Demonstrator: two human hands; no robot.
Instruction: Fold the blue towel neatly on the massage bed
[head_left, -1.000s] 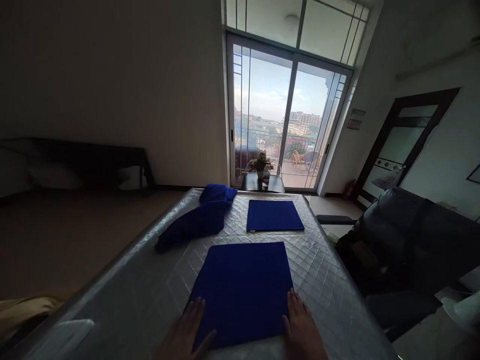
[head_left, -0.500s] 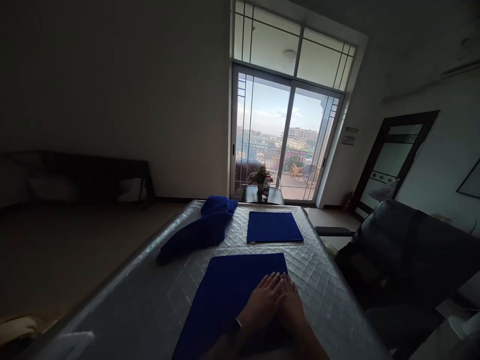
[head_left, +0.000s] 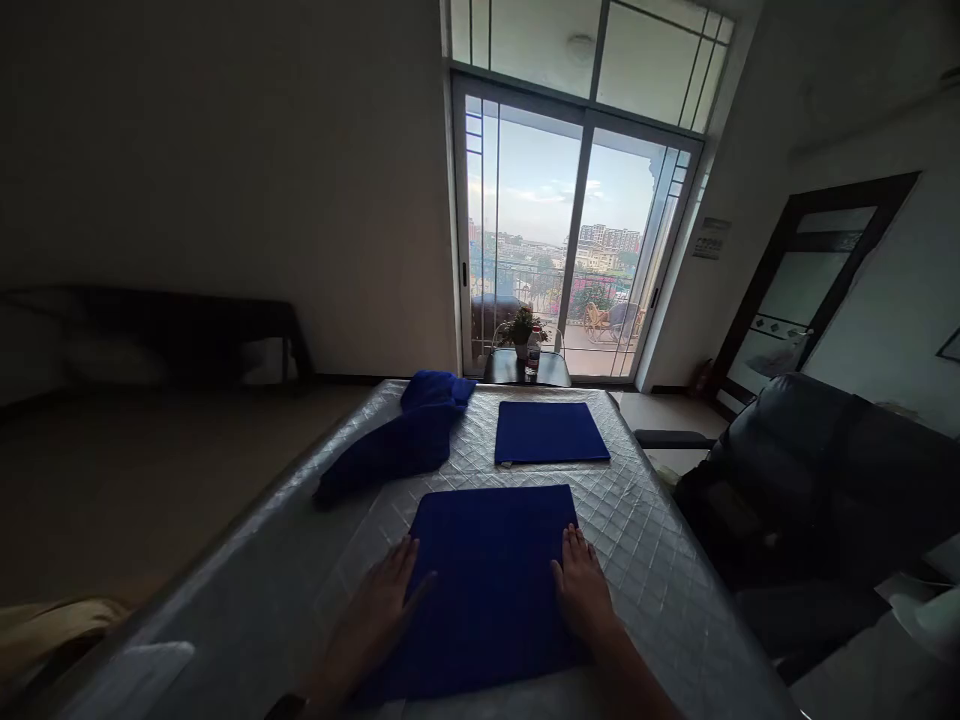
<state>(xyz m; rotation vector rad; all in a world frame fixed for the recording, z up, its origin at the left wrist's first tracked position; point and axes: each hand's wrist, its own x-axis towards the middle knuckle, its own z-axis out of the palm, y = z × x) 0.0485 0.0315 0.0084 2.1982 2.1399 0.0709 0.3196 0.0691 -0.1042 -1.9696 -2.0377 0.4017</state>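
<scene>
A blue cloth (head_left: 491,590), folded flat into a rough rectangle, lies in front of me on a plastic-wrapped mattress (head_left: 637,560). At its left edge rests my left hand (head_left: 382,600), fingers stretched forward and thumb spread over the fabric. My right hand (head_left: 583,580) lies on the cloth's right edge with its fingers flat. Farther off is a second, smaller folded blue cloth (head_left: 552,433). To its left lies a crumpled blue cloth (head_left: 405,445), loosely heaped near the mattress's far left side.
Behind the mattress stands a small dark table (head_left: 540,371) with a potted plant (head_left: 520,328) and a bottle (head_left: 534,345), before a sliding glass door (head_left: 517,220). A dark armchair (head_left: 810,480) is on the right. Beige fabric (head_left: 60,630) shows at lower left.
My left hand has moved from beside my right hand across to the cloth's left edge. My right hand stays near the right edge. The view has tilted slightly down.
</scene>
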